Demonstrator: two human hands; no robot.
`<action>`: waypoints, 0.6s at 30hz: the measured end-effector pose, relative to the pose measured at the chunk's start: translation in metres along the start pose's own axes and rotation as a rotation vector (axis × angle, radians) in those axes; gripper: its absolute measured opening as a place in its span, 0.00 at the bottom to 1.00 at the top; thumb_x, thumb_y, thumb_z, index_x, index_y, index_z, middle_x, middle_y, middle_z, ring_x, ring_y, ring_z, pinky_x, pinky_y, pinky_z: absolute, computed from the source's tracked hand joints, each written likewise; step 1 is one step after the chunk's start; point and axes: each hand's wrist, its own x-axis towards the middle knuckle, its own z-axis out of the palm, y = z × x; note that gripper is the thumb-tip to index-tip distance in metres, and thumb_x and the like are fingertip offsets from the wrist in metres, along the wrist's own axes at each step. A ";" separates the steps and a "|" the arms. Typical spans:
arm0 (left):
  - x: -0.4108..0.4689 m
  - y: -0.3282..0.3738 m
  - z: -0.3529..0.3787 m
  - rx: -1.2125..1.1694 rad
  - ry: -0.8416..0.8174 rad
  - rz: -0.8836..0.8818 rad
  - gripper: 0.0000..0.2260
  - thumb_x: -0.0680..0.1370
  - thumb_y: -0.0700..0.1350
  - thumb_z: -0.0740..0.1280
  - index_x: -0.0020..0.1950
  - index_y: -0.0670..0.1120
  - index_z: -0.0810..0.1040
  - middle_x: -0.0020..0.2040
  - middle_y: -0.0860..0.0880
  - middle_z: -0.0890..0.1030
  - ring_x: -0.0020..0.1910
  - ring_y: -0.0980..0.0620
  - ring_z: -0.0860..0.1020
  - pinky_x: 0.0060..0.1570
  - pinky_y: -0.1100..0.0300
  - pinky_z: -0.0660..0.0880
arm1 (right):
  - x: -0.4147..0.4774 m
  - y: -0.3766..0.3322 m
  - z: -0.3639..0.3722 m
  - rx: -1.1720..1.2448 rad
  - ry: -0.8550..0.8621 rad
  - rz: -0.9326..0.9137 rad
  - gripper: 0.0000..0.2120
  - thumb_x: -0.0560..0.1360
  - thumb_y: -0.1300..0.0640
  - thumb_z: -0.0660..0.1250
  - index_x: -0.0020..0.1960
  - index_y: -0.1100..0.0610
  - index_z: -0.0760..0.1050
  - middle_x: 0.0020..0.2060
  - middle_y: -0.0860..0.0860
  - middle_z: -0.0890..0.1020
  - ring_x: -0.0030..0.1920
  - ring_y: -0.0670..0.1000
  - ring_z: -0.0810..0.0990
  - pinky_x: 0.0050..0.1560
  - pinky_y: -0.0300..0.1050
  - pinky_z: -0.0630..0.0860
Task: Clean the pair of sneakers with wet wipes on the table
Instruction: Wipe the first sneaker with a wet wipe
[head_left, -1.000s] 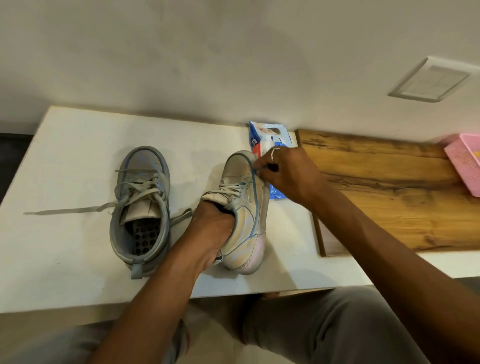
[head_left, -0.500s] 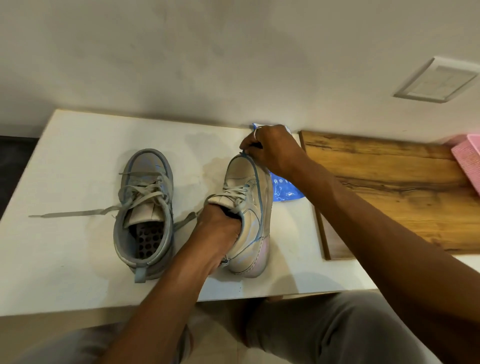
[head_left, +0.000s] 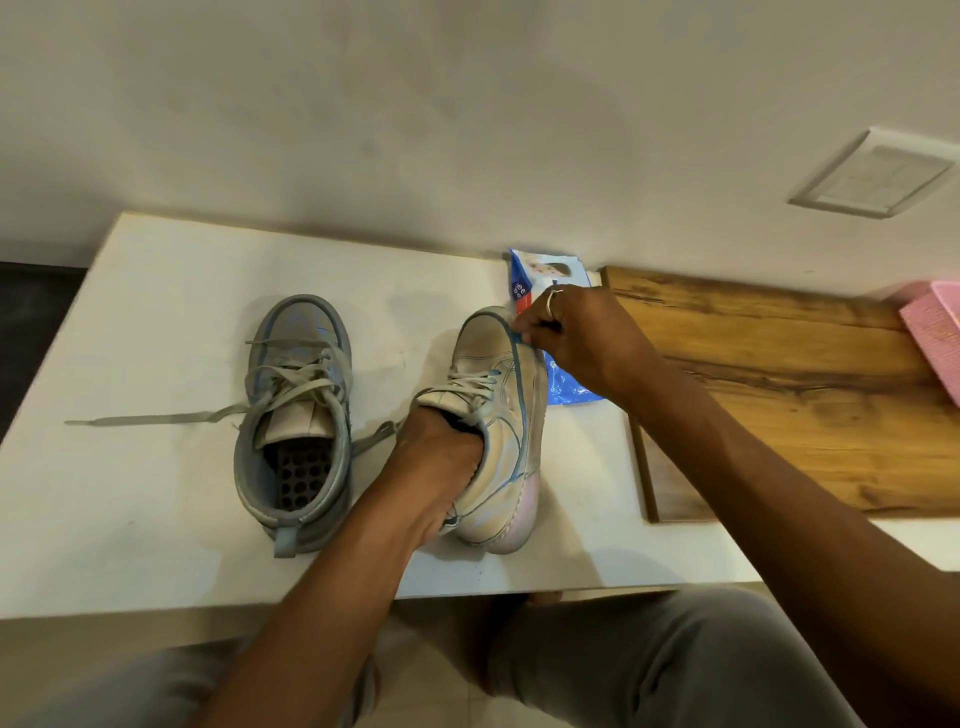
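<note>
Left hand (head_left: 435, 460) fingers hidden inside sneaker (head_left: 491, 358), pink box (head_left: 932, 332) cropped

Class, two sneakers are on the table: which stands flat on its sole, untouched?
The grey sneaker on the left, lace trailing over the table. The cream sneaker is tipped sideways, left hand in its opening, right hand at its toe.

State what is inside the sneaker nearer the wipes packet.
The left hand sits inside that sneaker, reaching in through the opening; its fingers and the insole are covered, so unseen.
</note>
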 end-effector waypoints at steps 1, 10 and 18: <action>0.000 0.000 0.001 0.010 -0.003 -0.003 0.11 0.73 0.36 0.68 0.39 0.53 0.75 0.41 0.57 0.79 0.42 0.59 0.77 0.43 0.66 0.71 | 0.002 -0.001 0.002 -0.008 0.023 -0.012 0.09 0.77 0.62 0.68 0.53 0.54 0.84 0.46 0.45 0.83 0.43 0.41 0.76 0.40 0.20 0.66; 0.006 -0.004 0.003 0.054 -0.013 -0.005 0.13 0.73 0.37 0.69 0.39 0.55 0.74 0.42 0.58 0.77 0.44 0.60 0.76 0.49 0.63 0.70 | 0.064 -0.011 0.009 -0.127 -0.047 -0.081 0.08 0.75 0.61 0.69 0.52 0.55 0.84 0.48 0.50 0.85 0.51 0.49 0.81 0.47 0.32 0.69; 0.004 -0.003 0.004 0.000 -0.003 -0.007 0.14 0.75 0.36 0.67 0.41 0.56 0.73 0.43 0.58 0.76 0.44 0.58 0.75 0.47 0.64 0.69 | 0.075 -0.013 -0.007 -0.114 -0.202 -0.112 0.10 0.74 0.64 0.69 0.51 0.54 0.84 0.45 0.49 0.85 0.46 0.46 0.81 0.43 0.30 0.70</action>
